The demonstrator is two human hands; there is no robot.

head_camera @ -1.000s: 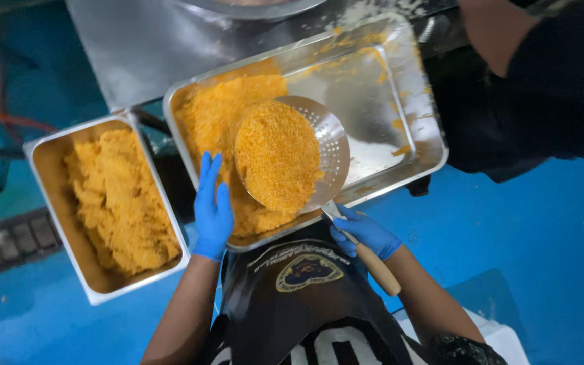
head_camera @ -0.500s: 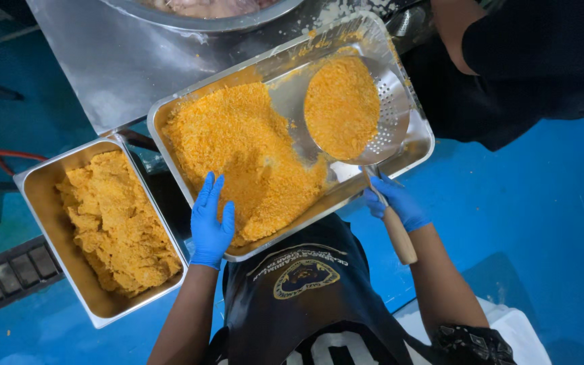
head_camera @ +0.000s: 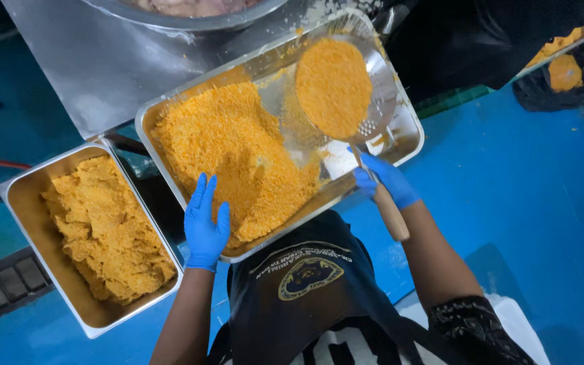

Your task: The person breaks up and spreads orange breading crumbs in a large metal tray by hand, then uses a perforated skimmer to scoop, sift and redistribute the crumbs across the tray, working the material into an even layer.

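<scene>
Holding a skimmer (head_camera: 346, 88) heaped with orange crumbs over the far end of the tray (head_camera: 400, 145), the right hand (head_camera: 385, 179) is clenching the wooden handle (head_camera: 392, 215) just below the metal neck, fingers wrapped fully round it. The left hand (head_camera: 205, 223) is resting flat and released on the near rim of the tray, fingers spread and touching the edge of the crumb pile (head_camera: 234, 155), grasping nothing. The pile is filling the tray's left half, while the part under the skimmer is lying mostly bare. As a judgement, the heap is sitting high on a shallow bowl, so any tilt of the wrist could be sending crumbs over the tray's far rim onto the steel table (head_camera: 89, 67) or the blue floor (head_camera: 528, 203). The tray is also sitting askew with its near corner past the table edge, so pressure from the left palm might be tipping it. Left of the tray, a second pan (head_camera: 18, 196) is holding coated pieces (head_camera: 106, 230), and a bowl (head_camera: 190, 13) is standing beyond the tray.
</scene>
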